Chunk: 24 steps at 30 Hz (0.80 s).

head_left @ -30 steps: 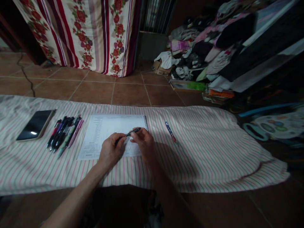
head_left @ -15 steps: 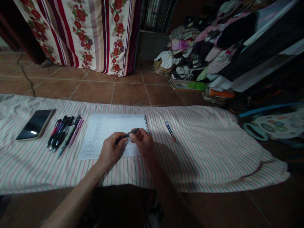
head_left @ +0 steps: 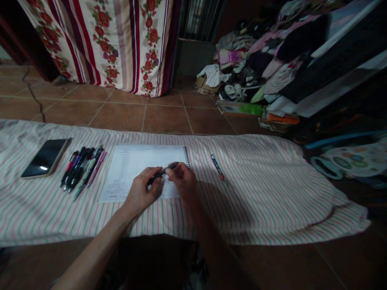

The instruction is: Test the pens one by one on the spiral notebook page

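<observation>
Two hands (head_left: 142, 188) on one black pen (head_left: 157, 175)

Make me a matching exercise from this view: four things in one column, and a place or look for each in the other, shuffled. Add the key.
Things:
1. Held pen
2. Smartphone
3. Pen bundle
4. Spiral-bound notebook

Places or looks:
A. Lies between two other listed things on the striped cloth
B. Black, slanting between the left hand and the right hand
C. White printed page up, coil along its right edge
D. Farthest left of the four, dark screen up

Pairs: 1-B, 2-D, 3-A, 4-C
</observation>
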Each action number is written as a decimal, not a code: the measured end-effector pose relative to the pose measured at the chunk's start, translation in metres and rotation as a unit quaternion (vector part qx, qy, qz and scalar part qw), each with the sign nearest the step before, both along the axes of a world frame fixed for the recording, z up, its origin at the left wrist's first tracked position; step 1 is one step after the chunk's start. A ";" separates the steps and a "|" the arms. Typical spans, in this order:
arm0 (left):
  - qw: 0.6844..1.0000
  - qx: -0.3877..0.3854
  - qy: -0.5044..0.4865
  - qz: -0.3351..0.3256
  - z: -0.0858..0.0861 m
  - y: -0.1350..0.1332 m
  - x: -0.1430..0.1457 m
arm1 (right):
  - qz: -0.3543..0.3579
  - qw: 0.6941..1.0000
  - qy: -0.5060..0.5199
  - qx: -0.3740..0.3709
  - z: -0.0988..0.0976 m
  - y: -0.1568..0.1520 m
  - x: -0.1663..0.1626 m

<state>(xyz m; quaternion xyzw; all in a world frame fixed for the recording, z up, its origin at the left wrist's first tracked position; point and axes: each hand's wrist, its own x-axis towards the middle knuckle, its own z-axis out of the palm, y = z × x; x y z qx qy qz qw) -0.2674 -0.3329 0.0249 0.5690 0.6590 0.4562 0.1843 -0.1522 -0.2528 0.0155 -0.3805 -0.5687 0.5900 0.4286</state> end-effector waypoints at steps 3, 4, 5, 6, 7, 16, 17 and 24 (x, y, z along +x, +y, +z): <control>1.000 0.011 0.002 0.008 -0.003 0.001 -0.001 | 0.003 1.000 0.010 -0.003 0.000 0.000 0.001; 1.000 0.013 0.002 0.010 -0.004 0.001 -0.002 | 0.004 1.000 0.016 -0.005 0.000 0.000 0.001; 1.000 0.014 0.002 0.011 -0.005 0.001 -0.002 | 0.006 1.000 0.023 -0.008 0.000 0.001 0.001; 1.000 0.014 0.003 0.011 -0.005 0.001 -0.002 | 0.008 1.000 0.028 -0.011 0.000 0.001 0.001; 1.000 0.016 0.004 0.009 -0.005 0.001 -0.002 | 0.009 0.999 0.030 -0.014 0.001 0.001 0.002; 0.999 -0.008 0.037 0.004 0.001 -0.002 -0.003 | 0.028 0.999 0.022 -0.013 0.001 0.002 0.004; 0.999 -0.016 0.039 0.004 0.000 -0.002 -0.003 | 0.026 0.999 0.022 -0.012 0.001 0.001 0.004; 0.999 -0.045 0.013 0.013 -0.006 -0.002 -0.003 | 0.026 1.000 0.012 0.013 -0.003 -0.001 0.000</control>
